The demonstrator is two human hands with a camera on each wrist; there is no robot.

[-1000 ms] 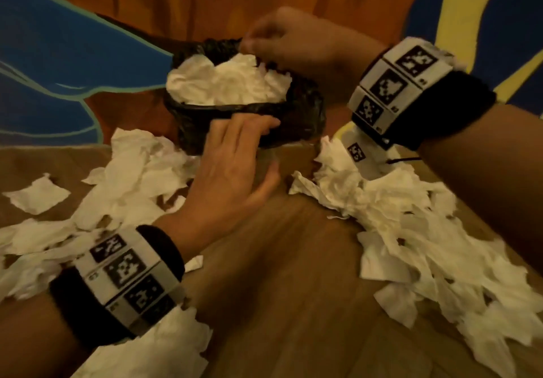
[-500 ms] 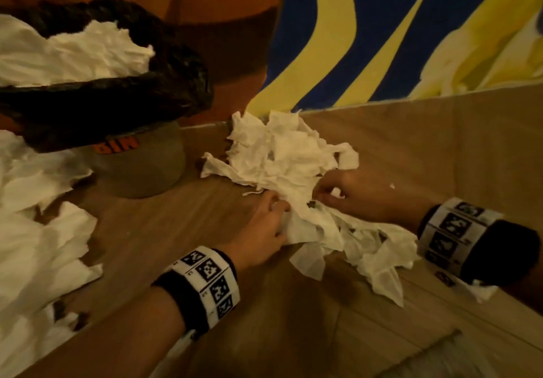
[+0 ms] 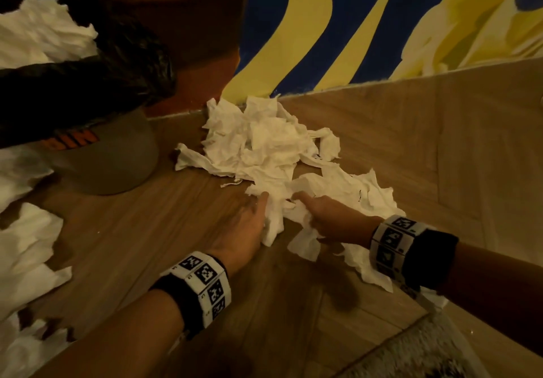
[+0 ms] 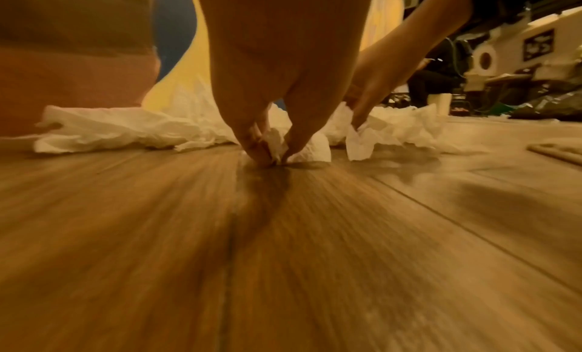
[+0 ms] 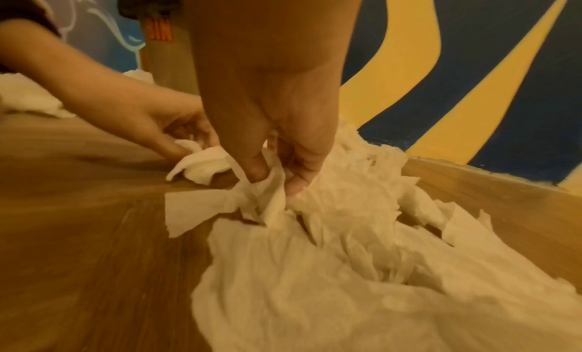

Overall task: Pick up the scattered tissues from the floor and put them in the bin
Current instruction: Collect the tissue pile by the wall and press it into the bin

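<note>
A heap of crumpled white tissues (image 3: 264,142) lies on the wooden floor by the wall, right of the grey bin (image 3: 111,157). The bin has a black liner (image 3: 88,84) and is piled with tissues (image 3: 41,34). My left hand (image 3: 249,225) is at the near edge of the heap, and its fingertips pinch a tissue (image 4: 277,143) against the floor. My right hand (image 3: 326,216) sits just to its right, fingers curled into a tissue (image 5: 267,195) from the same heap. Both hands are low on the floor, close together.
More loose tissues (image 3: 26,245) are spread on the floor left of the bin. The painted blue and yellow wall (image 3: 352,25) stands right behind the heap. A rug edge (image 3: 426,354) shows at the lower right. Bare wooden floor (image 3: 147,245) lies between the two tissue piles.
A second ago both hands were at the bin, the right above its tissues. They have come down to the heap on the right and now draw tissues toward me.
</note>
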